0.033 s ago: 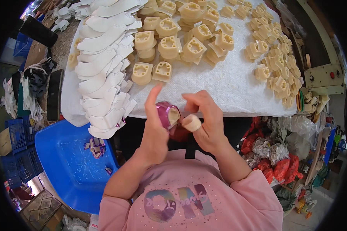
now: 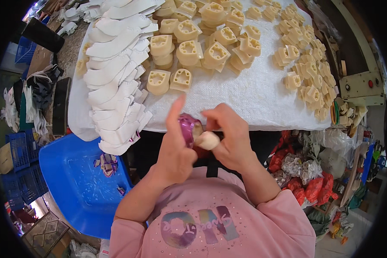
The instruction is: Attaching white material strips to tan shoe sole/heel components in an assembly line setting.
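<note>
A shoe heel with a shiny purple covering [image 2: 187, 130] and a cream inside is gripped in my left hand [image 2: 173, 157], its index finger pointing up. My right hand [image 2: 233, 139] is bent around the heel's right side. Its thumb, in a whitish sleeve or wrap [image 2: 207, 140], presses at the heel's rim; the index finger is curled above. Both hands are slightly blurred, and the heel's underside is hidden. On the white-covered table [image 2: 245, 101] just beyond stand bare cream heels [image 2: 158, 82] with holes in their U-shaped tops.
Overlapping white strips [image 2: 112, 88] lie along the table's left side. More cream heels [image 2: 309, 73] are heaped at the right. A blue plastic basin [image 2: 84, 206] at my left holds purple scraps [image 2: 107, 164]. Red and clear bags [image 2: 314, 188] crowd the lower right.
My right thumb has moved left onto the rim of the purple heel. The heel has turned in my left hand, so less of its cream inside shows.
</note>
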{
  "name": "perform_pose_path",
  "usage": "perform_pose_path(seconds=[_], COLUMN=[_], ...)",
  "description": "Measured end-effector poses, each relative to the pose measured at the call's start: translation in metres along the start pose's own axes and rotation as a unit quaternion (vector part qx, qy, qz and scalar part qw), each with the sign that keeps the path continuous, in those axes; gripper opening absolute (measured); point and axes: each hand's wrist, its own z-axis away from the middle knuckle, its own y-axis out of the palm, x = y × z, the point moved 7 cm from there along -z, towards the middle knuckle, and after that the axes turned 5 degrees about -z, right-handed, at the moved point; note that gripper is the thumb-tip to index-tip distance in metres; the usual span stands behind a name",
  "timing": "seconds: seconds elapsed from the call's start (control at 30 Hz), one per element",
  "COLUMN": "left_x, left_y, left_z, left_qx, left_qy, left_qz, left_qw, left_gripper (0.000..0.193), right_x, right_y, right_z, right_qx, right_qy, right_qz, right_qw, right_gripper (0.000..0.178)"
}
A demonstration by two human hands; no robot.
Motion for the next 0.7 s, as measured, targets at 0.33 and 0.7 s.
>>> perform_pose_path(seconds=[0.33,0.7], left_x=[0.000,-0.043], left_y=[-0.003,-0.008], left_z=[-0.003,-0.008], left_qx=[0.006,-0.010], left_qy=[-0.040,0.106], left_qz=[0.086,-0.165], left_qw=[0.995,0.981], left_gripper=[0.051,0.044], right_x=[-0.032,-0.030], right_y=[0.015,0.009], right_z=[0.014,0.000], right_qx=[0.024,0.172], right_qy=[0.224,0.166], right_qz=[-0.300,-0.184], right_qw=[0.927,0.953], right_gripper=[0.033,0.017])
